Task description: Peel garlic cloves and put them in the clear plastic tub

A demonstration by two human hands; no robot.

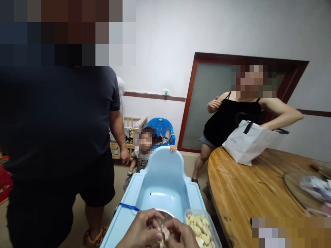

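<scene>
Between the fingertips of the left hand (144, 230) and right hand (184, 235), a papery garlic piece (165, 233) was pinched from both sides, presumably for control. Beneath it, a metal bowl (168, 214) was positioned, apparently to catch scraps. Along the high chair's (163, 163) right edge, a container (216, 231) of pale cloves (201, 229) was set, seemingly within easy reach.

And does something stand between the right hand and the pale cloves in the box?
Only the side wall of the plastic box, it seems; no lid shows over the pale cloves. The right hand, pinching a pale piece, is beside the box.
</scene>
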